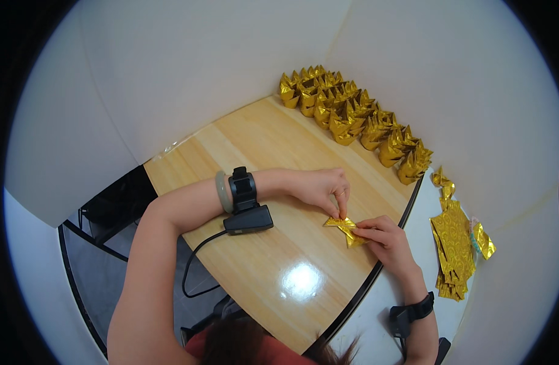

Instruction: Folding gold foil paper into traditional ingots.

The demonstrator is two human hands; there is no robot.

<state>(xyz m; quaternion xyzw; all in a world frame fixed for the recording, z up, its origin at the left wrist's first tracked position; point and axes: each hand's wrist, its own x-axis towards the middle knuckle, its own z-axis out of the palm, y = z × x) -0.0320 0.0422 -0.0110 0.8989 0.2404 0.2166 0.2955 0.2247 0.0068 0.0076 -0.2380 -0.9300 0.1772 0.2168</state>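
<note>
Foil piece [346, 231] between 2 bare hands [323, 188]

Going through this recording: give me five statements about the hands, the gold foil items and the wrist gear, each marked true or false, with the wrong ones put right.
1. The left hand and right hand both touch one gold foil piece. True.
2. Folded gold shapes stand in rows on the wooden table. True.
3. The patterned gold sheets lie to the left of both hands. False: they lie to the right, on the white surface.
4. A pale bangle circles the right forearm. False: it is on the left one.
5. Only one wrist carries a black device. False: both do, the left one and the right one.
</note>
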